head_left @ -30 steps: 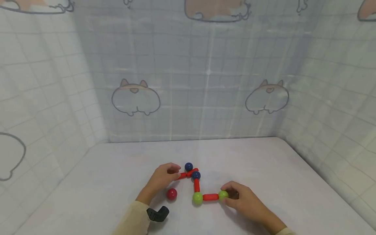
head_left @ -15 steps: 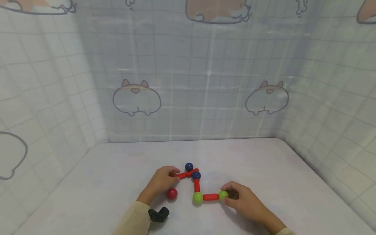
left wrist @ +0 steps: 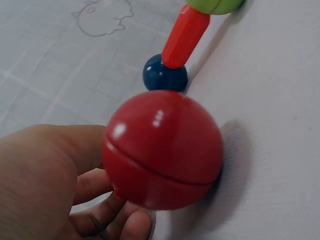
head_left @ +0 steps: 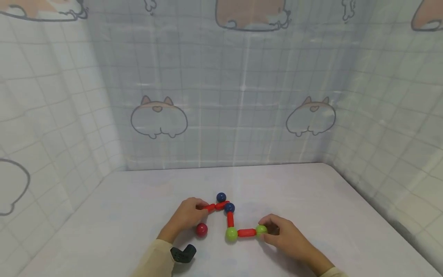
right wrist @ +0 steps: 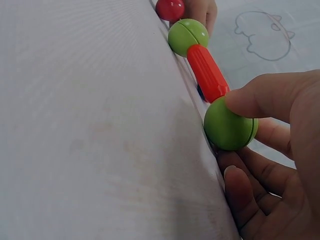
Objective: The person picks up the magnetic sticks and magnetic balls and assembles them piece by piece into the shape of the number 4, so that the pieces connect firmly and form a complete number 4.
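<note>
My left hand (head_left: 188, 214) pinches the outer end of a red rod (head_left: 210, 208); in the left wrist view a red ball (left wrist: 162, 150) hides that grip. The rod meets a second red rod (head_left: 221, 205) by a blue ball (head_left: 229, 208), with another blue ball (head_left: 221, 197) just behind. From the nearer blue ball a red rod (head_left: 230, 220) runs toward me to a green ball (head_left: 231, 234). Another red rod (head_left: 247, 232) leads right to a second green ball (right wrist: 227, 124), which my right hand (head_left: 287, 236) pinches between thumb and fingers.
The loose red ball lies on the white table (head_left: 294, 188) close under my left wrist. A black curved device (head_left: 183, 254) sits at the left sleeve (head_left: 155, 258). Gridded cloth walls (head_left: 225, 115) with cartoon animals enclose the back and sides.
My left hand has lowered slightly, and its fingers have closed in on the left red rod's end. The right hand keeps its hold on the green ball. The head view has shifted slightly.
</note>
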The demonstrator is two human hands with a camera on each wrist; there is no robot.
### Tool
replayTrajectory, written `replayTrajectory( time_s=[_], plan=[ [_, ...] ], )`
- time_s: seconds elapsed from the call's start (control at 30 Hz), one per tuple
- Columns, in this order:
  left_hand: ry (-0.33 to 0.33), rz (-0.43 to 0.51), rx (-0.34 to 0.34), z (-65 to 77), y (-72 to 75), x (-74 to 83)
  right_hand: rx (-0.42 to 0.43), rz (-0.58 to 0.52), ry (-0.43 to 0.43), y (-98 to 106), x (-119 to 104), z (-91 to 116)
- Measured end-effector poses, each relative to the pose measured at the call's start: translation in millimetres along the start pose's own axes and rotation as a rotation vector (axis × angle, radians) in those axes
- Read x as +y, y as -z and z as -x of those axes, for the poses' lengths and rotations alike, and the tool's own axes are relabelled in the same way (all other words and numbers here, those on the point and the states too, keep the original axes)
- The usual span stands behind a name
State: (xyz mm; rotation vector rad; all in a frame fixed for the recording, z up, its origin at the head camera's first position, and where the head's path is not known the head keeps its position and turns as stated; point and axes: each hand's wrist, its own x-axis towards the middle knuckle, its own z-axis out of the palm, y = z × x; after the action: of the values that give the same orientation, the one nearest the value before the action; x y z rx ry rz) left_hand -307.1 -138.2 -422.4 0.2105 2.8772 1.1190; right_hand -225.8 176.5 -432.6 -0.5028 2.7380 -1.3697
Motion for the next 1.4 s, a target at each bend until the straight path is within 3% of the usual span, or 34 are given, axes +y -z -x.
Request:
replayTrajectory(
  time_s=[0.37,0.83,1.4],
  plan=[
    [-0.060,0.084,0.012,-2.8,5.8,-4.1,0.004,-0.009,-0.016,-1.9,-2.1,-1.7],
    [0.016,0.115,0.021,-3.3,8.4,5.2,0.015,-0.003,-0.056,-3.5,-7.6,-4.4],
    [0.023,0.349,-0.014,-1.0,8.2,13.3,0.011,-0.004,-0.069,-6.9,-11.9,-6.3]
  ],
)
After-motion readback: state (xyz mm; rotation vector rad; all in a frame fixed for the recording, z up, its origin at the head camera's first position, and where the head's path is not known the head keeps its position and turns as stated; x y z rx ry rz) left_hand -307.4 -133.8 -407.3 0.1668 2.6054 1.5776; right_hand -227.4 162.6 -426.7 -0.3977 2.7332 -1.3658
